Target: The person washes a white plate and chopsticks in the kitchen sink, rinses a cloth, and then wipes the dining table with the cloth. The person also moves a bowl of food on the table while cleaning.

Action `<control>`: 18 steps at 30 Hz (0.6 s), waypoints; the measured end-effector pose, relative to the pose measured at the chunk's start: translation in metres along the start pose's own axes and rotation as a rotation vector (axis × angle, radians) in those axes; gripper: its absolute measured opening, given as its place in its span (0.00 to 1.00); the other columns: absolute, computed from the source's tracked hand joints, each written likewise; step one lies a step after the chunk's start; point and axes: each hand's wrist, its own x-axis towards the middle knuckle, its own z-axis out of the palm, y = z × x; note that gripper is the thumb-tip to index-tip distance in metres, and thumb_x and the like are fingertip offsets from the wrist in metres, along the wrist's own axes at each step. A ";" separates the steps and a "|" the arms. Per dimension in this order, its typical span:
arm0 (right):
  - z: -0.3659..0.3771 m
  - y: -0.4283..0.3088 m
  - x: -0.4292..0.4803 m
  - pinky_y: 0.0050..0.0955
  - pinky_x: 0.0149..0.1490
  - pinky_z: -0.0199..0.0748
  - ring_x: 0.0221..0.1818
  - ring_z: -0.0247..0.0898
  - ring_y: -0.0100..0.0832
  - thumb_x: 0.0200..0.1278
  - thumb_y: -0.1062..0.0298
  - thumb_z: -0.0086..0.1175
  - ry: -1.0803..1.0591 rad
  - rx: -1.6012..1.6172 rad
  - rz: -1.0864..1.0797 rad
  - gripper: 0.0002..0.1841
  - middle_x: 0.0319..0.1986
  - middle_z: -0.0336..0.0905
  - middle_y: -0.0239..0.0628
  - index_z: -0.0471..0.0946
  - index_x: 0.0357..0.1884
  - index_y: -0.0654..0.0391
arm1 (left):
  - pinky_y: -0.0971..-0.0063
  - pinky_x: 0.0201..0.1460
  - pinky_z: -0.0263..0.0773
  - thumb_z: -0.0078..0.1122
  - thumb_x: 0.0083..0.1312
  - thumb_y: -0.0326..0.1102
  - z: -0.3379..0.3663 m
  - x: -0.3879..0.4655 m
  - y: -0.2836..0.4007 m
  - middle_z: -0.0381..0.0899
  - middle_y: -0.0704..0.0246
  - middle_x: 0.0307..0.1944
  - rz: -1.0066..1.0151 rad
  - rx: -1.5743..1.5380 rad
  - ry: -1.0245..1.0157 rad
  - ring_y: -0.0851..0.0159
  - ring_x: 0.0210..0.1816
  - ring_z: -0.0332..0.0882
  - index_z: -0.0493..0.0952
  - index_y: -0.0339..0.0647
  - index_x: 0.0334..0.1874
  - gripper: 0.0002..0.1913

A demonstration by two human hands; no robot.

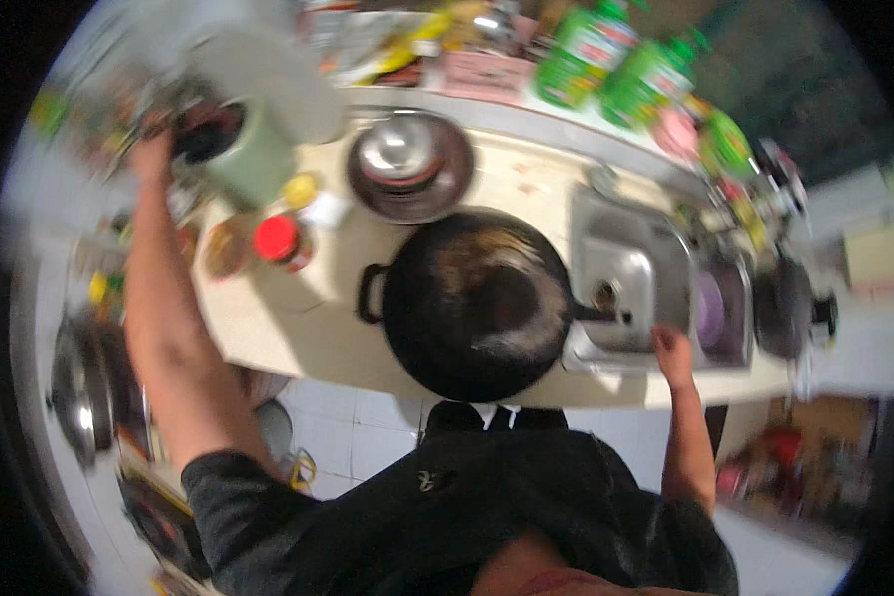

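Note:
My left hand [151,138] reaches to the far left, beside a dark object [208,132] near the mouth of a pale green container [257,167]. Blur hides its fingers and whatever they may hold. Near the front edge of the sink, my right hand [672,350] has its fingers curled in; whether it holds anything does not show. Between my arms, a large black wok [477,305] lies on the counter, its long handle reaching over the sink [626,261]. A steel bowl [398,149] rests in a wider dark basin [454,175] behind the wok.
A red-lidded jar [279,238] and a yellow-lidded item [300,191] stand left of the wok. Green pump bottles [581,59] line the back ledge beside a pink box [484,74]. A dark pan [782,309] sits right of the sink; a lidded pot [82,395] is at far left.

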 end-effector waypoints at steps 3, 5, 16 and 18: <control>-0.017 -0.024 0.002 0.39 0.42 0.73 0.36 0.75 0.52 0.59 0.69 0.56 -0.052 -0.043 0.060 0.08 0.34 0.78 0.52 0.80 0.37 0.61 | 0.68 0.50 0.73 0.65 0.57 0.35 0.041 0.042 -0.052 0.78 0.61 0.50 -0.199 -0.608 -0.279 0.58 0.50 0.76 0.75 0.37 0.56 0.23; -0.036 -0.049 0.011 0.39 0.41 0.74 0.36 0.75 0.53 0.61 0.67 0.55 0.098 -0.095 -0.120 0.09 0.35 0.79 0.52 0.80 0.39 0.61 | 0.67 0.49 0.74 0.63 0.60 0.35 0.061 0.053 -0.071 0.77 0.61 0.51 -0.305 -0.786 -0.389 0.58 0.51 0.75 0.75 0.37 0.55 0.21; -0.081 -0.056 0.076 0.29 0.53 0.74 0.44 0.77 0.31 0.71 0.58 0.46 -0.117 1.413 -0.139 0.19 0.48 0.77 0.45 0.74 0.51 0.66 | 0.64 0.69 0.57 0.47 0.72 0.42 -0.023 -0.119 -0.059 0.65 0.59 0.64 -0.518 -0.939 -0.118 0.60 0.64 0.64 0.61 0.32 0.66 0.25; -0.011 -0.026 0.095 0.31 0.54 0.73 0.48 0.77 0.35 0.68 0.61 0.49 0.005 1.493 0.264 0.20 0.53 0.75 0.49 0.72 0.56 0.65 | 0.66 0.70 0.56 0.47 0.72 0.40 -0.037 -0.175 -0.063 0.64 0.61 0.66 -0.538 -0.961 -0.104 0.60 0.66 0.62 0.60 0.35 0.68 0.26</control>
